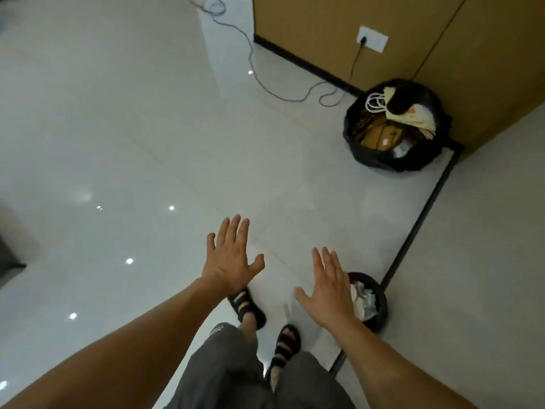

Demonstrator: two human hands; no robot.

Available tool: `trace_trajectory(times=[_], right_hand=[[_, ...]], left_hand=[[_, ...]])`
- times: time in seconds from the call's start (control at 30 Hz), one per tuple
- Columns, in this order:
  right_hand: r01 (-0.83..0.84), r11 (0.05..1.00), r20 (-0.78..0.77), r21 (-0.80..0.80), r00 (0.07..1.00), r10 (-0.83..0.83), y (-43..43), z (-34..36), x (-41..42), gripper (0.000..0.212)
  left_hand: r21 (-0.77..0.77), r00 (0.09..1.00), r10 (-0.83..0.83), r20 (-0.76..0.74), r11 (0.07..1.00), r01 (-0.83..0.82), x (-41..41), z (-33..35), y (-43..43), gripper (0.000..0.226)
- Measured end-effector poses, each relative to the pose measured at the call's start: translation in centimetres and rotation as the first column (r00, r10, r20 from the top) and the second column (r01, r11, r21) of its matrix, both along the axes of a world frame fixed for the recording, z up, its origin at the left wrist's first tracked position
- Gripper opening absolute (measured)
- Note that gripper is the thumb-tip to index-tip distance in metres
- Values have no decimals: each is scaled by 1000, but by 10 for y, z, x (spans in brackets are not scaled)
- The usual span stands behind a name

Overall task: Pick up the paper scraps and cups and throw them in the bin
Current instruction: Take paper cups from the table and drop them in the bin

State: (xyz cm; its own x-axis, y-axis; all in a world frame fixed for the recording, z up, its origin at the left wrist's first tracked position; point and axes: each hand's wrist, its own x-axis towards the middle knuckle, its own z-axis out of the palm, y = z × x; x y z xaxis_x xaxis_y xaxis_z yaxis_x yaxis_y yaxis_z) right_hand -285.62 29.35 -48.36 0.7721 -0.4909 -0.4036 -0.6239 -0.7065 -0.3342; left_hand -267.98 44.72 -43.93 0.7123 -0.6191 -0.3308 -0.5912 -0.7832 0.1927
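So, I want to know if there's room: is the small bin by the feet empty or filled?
Not empty: the small bin holds crumpled pale rubbish near its rim, partly hidden by the right hand.

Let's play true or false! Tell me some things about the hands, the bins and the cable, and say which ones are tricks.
1. The left hand and the right hand hold nothing. True.
2. The small bin is empty. False: crumpled paper lies in it.
3. A cable is plugged into the socket. True.
4. The big bin stands in the middle of the floor. False: it stands right by the brown wall.
5. The person is barefoot. False: they wear black sandals.
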Motion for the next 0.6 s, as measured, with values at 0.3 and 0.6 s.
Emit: trace_trajectory(times=[0.3, 0.6], right_hand=[[-511, 854, 103, -100, 848, 519, 145, 77, 109, 92], [-775, 594, 128, -216, 580, 804, 408, 124, 174, 89]], left_hand=[[-57, 838, 542, 58, 840, -540, -31, 63, 224, 83], [-177, 531, 841, 103, 541, -822, -69, 92, 470, 84]])
